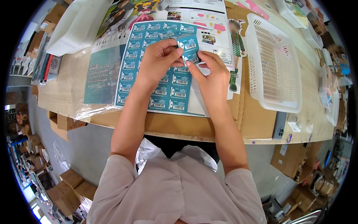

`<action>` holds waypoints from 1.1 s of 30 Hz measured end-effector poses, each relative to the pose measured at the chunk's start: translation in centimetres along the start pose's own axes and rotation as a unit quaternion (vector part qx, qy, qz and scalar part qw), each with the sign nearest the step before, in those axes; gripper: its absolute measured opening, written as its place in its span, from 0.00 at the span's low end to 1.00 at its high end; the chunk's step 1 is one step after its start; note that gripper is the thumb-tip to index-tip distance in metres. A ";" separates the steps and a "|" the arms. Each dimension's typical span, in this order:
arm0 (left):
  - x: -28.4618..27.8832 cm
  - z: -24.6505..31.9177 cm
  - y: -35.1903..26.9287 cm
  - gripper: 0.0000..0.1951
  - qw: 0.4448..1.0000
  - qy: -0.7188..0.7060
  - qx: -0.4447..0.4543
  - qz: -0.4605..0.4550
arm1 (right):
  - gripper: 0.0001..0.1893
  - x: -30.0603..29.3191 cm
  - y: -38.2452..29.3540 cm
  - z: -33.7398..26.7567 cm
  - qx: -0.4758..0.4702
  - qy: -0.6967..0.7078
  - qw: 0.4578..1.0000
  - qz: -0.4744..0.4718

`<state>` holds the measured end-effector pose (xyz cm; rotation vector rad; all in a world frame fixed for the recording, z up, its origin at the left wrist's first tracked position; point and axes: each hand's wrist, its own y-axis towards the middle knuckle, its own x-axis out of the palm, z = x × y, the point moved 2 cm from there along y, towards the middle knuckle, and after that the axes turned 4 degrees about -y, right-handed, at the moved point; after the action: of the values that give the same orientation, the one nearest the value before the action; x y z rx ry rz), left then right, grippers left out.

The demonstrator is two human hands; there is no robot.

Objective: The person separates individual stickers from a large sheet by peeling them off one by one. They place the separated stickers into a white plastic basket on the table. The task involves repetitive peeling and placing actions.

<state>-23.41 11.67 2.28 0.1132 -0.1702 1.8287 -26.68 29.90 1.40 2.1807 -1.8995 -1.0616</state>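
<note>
A small piece of teal barcode labels [190, 44] is held up between my two hands. My left hand [156, 60] pinches its left edge with thumb and fingers. At its lower right, the thumb and fingers of my right hand [214, 73] grip the same piece. Under both hands lies a large sheet of teal barcode labels [127, 77], printed in rows. A pale, label-free patch [197, 100] shows at the sheet's lower right. My hands hide part of the sheet, and I cannot tell whether the held piece is fully separate from it.
A white perforated plastic basket [253, 70] stands to the right, beyond a figure cutout [236, 50]. At left are a clear sleeve with a teal print [102, 72] and a white plastic bin [75, 26]. A phone [278, 126] lies near the table's front edge.
</note>
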 end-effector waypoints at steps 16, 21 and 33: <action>1.7 -0.5 -0.7 0.14 0.973 0.185 0.132 0.042 | 0.14 -0.1 0.1 -0.3 -0.009 0.038 0.995 -0.096; 1.6 -0.8 -0.6 0.13 0.961 0.216 0.165 0.061 | 0.12 0.4 -0.1 0.5 -0.053 -0.010 0.996 -0.065; 2.1 -0.6 -1.0 0.14 0.942 0.277 0.184 0.038 | 0.10 0.0 -0.1 0.4 -0.013 0.013 0.998 -0.067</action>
<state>-22.99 14.02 2.04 -0.1531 0.5725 1.8799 -26.84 30.07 1.00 2.3238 -1.7388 -1.0654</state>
